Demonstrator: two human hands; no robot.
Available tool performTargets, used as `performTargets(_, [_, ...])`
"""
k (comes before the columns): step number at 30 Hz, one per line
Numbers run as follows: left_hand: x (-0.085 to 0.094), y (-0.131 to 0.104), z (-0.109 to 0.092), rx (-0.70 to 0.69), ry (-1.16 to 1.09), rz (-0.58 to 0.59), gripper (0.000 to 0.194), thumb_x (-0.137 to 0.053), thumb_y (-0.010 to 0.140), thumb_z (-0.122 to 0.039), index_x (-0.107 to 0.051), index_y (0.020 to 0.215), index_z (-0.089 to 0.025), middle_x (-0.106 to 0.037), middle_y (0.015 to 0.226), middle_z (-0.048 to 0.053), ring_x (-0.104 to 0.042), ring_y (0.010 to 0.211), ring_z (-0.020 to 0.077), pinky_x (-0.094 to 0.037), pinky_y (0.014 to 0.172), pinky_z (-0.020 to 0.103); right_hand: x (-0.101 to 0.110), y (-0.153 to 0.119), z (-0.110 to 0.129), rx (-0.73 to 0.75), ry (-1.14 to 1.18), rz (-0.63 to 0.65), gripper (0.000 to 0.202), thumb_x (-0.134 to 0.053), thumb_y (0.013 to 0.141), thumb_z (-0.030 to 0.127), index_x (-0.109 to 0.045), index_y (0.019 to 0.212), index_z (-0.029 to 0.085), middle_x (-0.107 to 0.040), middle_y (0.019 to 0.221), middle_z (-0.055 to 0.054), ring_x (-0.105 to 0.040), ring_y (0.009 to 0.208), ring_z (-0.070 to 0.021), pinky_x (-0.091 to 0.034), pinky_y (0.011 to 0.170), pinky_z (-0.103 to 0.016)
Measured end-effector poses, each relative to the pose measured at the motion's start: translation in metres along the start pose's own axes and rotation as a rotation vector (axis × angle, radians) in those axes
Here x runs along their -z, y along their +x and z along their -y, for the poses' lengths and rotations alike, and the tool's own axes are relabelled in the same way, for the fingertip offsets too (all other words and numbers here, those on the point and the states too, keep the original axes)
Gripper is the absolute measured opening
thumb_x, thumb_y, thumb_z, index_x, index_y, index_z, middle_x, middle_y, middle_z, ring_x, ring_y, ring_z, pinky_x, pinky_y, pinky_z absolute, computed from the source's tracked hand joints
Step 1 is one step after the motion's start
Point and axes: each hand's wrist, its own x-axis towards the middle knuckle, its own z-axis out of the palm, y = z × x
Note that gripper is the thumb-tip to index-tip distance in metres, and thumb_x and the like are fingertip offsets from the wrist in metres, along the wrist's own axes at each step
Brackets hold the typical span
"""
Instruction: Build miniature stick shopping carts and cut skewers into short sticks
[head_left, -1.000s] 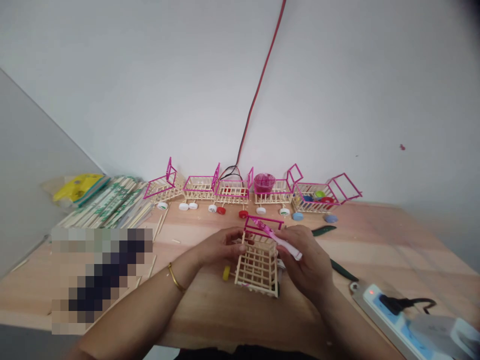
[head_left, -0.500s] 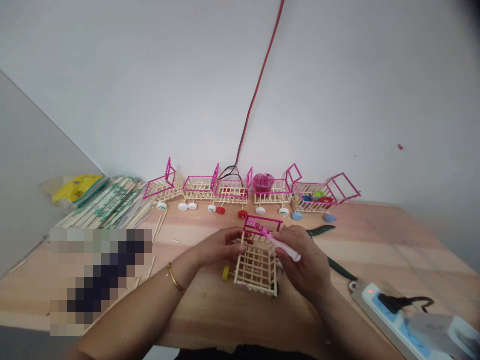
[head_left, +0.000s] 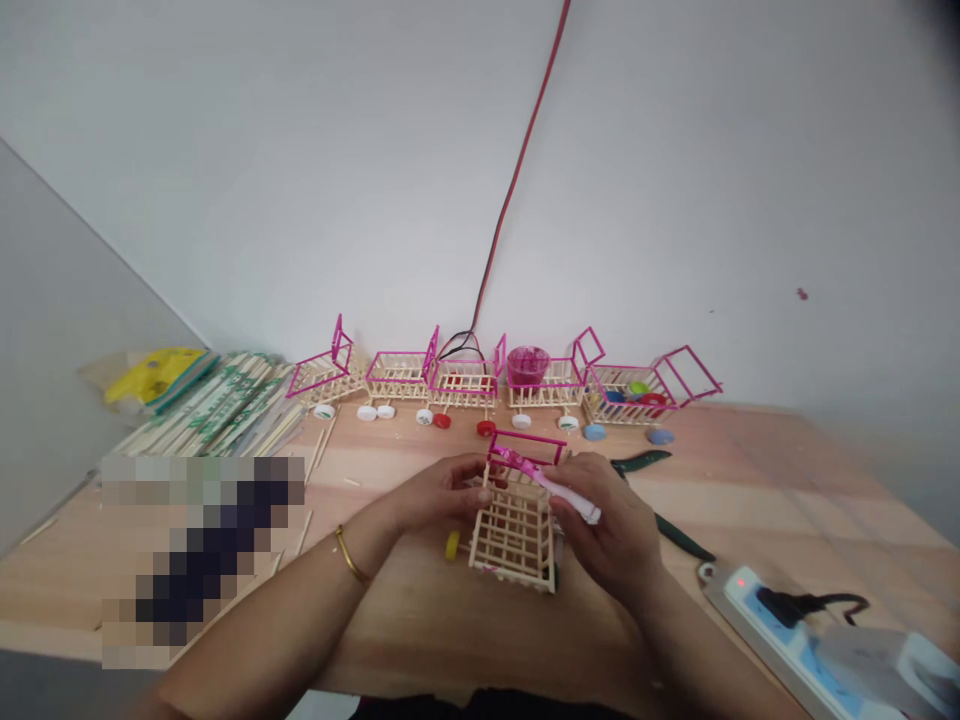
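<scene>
A small cart of pale sticks [head_left: 516, 525] with a pink handle frame and a yellow wheel [head_left: 452, 545] stands tilted over the table. My left hand [head_left: 457, 492] grips its upper left side, thumb on the sticks. In my right hand [head_left: 604, 515] is a brush with a white handle [head_left: 571, 497], its pink-stained head [head_left: 514, 458] lying against the pink handle frame. The far wheels of the cart are mostly hidden.
Several finished-looking stick carts [head_left: 461, 385] line the wall, one holding a pink-stained cup [head_left: 528, 368]. Bundled sticks [head_left: 225, 405] and a yellow bag [head_left: 157, 375] lie left. Green-handled pliers [head_left: 682, 538] and a power strip [head_left: 765, 610] sit right. A pixelated patch covers the left front.
The brush head has shifted slightly along the pink handle frame, and my right hand has moved a little with it. The cart and my left hand look nearly unchanged.
</scene>
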Motion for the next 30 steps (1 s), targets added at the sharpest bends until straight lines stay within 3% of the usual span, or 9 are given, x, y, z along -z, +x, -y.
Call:
performTargets(14, [0.0024,0.0006,0.004,-0.004,-0.003,-0.012,0.048,-0.072,0.076,-0.041,-0.059,0.115,-0.017,-0.063,0.11,0.011,-0.061,0.099,0.0232,-0.047,0.086,0.037,0.0014,-0.0031,0.0009,-0.078,0.005,-0.089,0.02,-0.055,0.087,0.025,-0.062,0.105,0.021,-0.068,0.086,-0.007,-0.064,0.077,-0.0194,-0.051,0.066,-0.032])
performTargets(22, [0.0029,0.0,0.0047,-0.003,-0.003,-0.014,0.043,-0.071,0.077,-0.04,-0.06,0.112,-0.017,-0.064,0.102,0.008,-0.062,0.09,0.0196,-0.046,0.089,0.038,-0.0025,-0.0026,0.0039,-0.052,0.014,0.012,0.016,-0.055,0.087,0.025,-0.062,0.101,0.021,-0.067,0.079,-0.005,-0.063,0.072,-0.0182,-0.05,0.065,-0.03])
performTargets(30, [0.0019,0.0005,0.0042,-0.025,0.029,-0.011,0.048,-0.069,0.079,-0.038,-0.058,0.121,-0.018,-0.066,0.105,0.009,-0.061,0.096,0.0213,-0.045,0.09,0.038,-0.0045,-0.0011,0.0055,-0.035,-0.001,0.026,0.015,-0.055,0.088,0.025,-0.064,0.099,0.021,-0.067,0.077,-0.005,-0.064,0.069,-0.0174,-0.051,0.061,-0.029])
